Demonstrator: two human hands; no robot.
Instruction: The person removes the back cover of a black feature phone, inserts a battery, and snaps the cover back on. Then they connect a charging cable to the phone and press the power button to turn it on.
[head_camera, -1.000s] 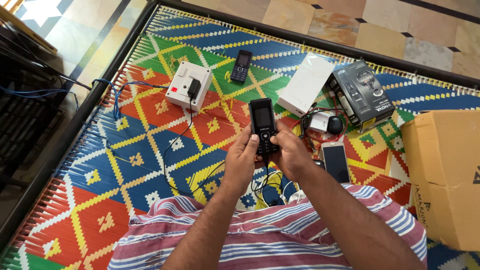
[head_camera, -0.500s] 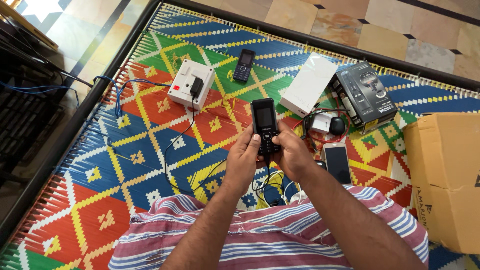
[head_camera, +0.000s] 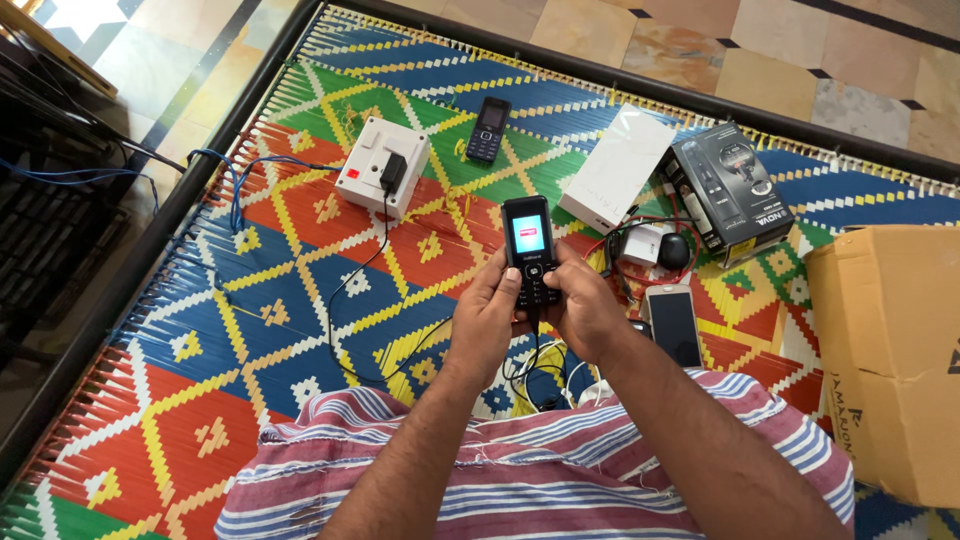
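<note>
I hold a small black keypad phone (head_camera: 528, 242) upright in both hands, above a colourful woven mat (head_camera: 300, 300). Its screen is lit pale with a red mark. My left hand (head_camera: 487, 322) grips its lower left side, thumb on the keys. My right hand (head_camera: 586, 308) grips the lower right side, thumb also on the keypad. A dark cable hangs from the phone's bottom end between my hands.
On the mat lie a white switch box (head_camera: 383, 166) with a black plug, another black keypad phone (head_camera: 488, 129), a white box (head_camera: 618, 166), a black product box (head_camera: 728, 187), a white smartphone (head_camera: 674, 322), chargers and cables (head_camera: 650, 245). A cardboard box (head_camera: 888, 350) stands at right.
The phone's screen was dark and is now lit. My hands have stayed in the same grip, with the phone raised slightly.
</note>
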